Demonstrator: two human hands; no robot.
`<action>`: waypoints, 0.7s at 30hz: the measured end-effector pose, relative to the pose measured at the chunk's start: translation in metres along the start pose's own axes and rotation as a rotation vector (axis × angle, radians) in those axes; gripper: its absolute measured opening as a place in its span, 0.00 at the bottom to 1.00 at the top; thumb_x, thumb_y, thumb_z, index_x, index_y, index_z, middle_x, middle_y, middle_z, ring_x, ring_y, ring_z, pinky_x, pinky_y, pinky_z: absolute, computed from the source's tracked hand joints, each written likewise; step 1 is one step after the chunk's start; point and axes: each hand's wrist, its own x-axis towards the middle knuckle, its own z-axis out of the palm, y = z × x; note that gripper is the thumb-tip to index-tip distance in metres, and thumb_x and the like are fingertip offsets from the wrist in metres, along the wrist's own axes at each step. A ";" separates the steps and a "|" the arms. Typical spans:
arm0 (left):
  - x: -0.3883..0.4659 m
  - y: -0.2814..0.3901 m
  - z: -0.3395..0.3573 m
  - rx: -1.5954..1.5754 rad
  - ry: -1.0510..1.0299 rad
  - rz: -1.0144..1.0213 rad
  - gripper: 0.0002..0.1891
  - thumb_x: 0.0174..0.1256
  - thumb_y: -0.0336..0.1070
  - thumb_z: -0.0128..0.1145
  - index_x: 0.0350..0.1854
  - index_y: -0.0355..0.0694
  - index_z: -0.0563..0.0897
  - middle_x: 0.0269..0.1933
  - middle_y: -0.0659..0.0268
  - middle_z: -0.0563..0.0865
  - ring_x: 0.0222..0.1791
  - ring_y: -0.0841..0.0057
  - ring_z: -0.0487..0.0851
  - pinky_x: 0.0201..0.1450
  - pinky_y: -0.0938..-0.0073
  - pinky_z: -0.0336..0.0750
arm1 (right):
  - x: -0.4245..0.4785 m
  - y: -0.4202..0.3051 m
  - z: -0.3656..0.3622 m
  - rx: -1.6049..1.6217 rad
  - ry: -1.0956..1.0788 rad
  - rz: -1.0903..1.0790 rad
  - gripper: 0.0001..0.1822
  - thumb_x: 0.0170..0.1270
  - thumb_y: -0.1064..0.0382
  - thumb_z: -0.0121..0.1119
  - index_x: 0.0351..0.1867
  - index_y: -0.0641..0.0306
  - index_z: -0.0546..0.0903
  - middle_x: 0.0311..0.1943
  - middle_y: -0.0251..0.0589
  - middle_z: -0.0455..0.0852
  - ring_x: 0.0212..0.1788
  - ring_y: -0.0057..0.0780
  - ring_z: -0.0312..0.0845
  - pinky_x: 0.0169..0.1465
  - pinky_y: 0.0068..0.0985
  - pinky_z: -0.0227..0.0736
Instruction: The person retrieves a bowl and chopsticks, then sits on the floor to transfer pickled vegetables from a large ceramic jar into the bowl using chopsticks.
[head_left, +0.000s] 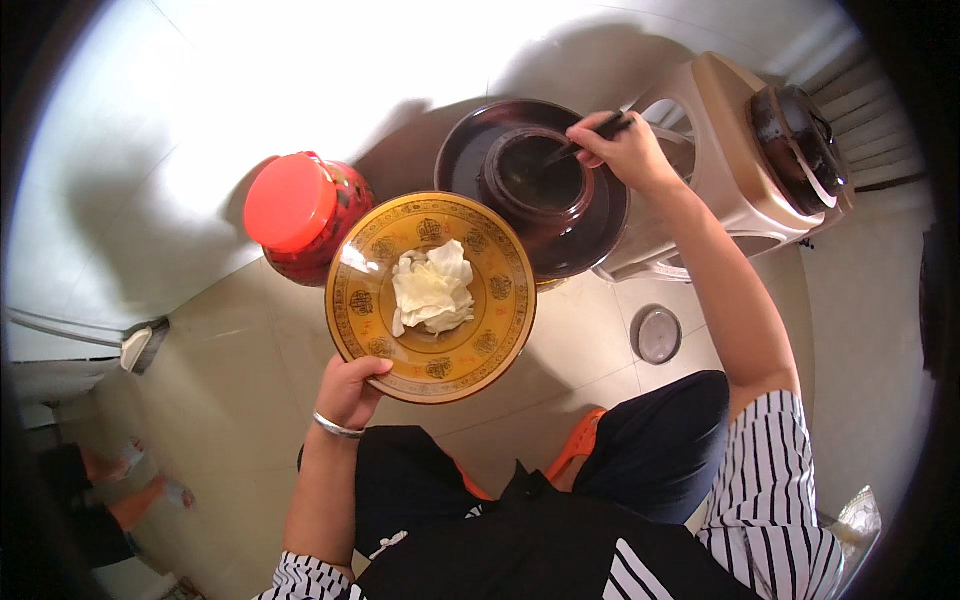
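Observation:
My left hand grips the near-left rim of an amber plate with dark printed medallions. A small heap of pale cabbage leaves lies in the plate's middle. Dark chopsticks are held in my right hand, pointing down into the open mouth of a dark brown glazed jar. Dark liquid shows inside; the chopstick tips are hard to make out there. A wide dark rim, like a basin, surrounds the jar's neck. The plate overlaps the near-left side of this rim.
Left of the jar stands a container with a red lid, partly behind the plate. A beige plastic stool at right bears a dark lidded pot. A small round dish lies on the tiled floor. Another person's legs show at far left.

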 end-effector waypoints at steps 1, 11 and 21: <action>0.000 -0.001 -0.001 0.003 0.005 -0.005 0.22 0.44 0.19 0.50 0.48 0.29 0.70 0.45 0.56 0.78 0.45 0.66 0.77 0.50 0.69 0.72 | -0.006 0.003 -0.003 0.044 -0.054 -0.044 0.10 0.53 0.61 0.61 0.28 0.68 0.81 0.19 0.37 0.81 0.23 0.18 0.75 0.31 0.17 0.72; 0.001 -0.001 0.003 0.018 -0.010 0.015 0.22 0.44 0.19 0.50 0.48 0.30 0.71 0.44 0.58 0.78 0.44 0.67 0.78 0.50 0.70 0.71 | 0.028 0.027 0.057 -0.194 -0.457 -0.205 0.14 0.53 0.55 0.61 0.30 0.65 0.79 0.33 0.47 0.79 0.37 0.37 0.75 0.43 0.28 0.68; 0.002 -0.001 0.000 -0.042 -0.042 -0.002 0.20 0.46 0.18 0.48 0.46 0.29 0.71 0.44 0.59 0.78 0.43 0.67 0.78 0.47 0.71 0.73 | 0.039 0.019 0.075 -0.962 -0.543 -0.087 0.11 0.49 0.63 0.58 0.33 0.68 0.80 0.37 0.55 0.80 0.41 0.46 0.76 0.45 0.35 0.72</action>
